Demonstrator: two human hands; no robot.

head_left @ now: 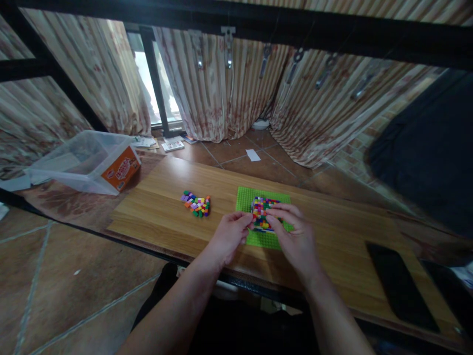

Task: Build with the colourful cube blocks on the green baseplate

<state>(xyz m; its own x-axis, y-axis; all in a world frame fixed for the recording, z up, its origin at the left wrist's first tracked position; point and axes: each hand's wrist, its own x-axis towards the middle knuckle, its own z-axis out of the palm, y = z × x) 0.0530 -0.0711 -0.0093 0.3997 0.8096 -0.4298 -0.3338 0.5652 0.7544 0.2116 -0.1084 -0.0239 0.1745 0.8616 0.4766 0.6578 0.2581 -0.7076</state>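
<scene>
A block of small multicoloured building bricks [262, 205] stands on a green studded baseplate [271, 241] on the wooden table. My left hand [231, 234] is at the block's left side, thumb and forefinger pinched together against its edge. Whatever lies between those fingertips is too small to make out. From the right, my right hand [295, 233] reaches over the block, its thumb and fingertips drawn close together at the top. Those fingers hide part of the block and anything they hold. Left of the baseplate lies a loose pile of mixed-colour bricks [198, 204].
A clear plastic bin [84, 170] with an orange label stands beyond the table's left end. Toward the right end of the wooden table [336, 246] lies a black phone-like slab [401, 283]. Striped curtains [207, 93] hang behind, and a white paper [253, 155] lies on the tiled floor.
</scene>
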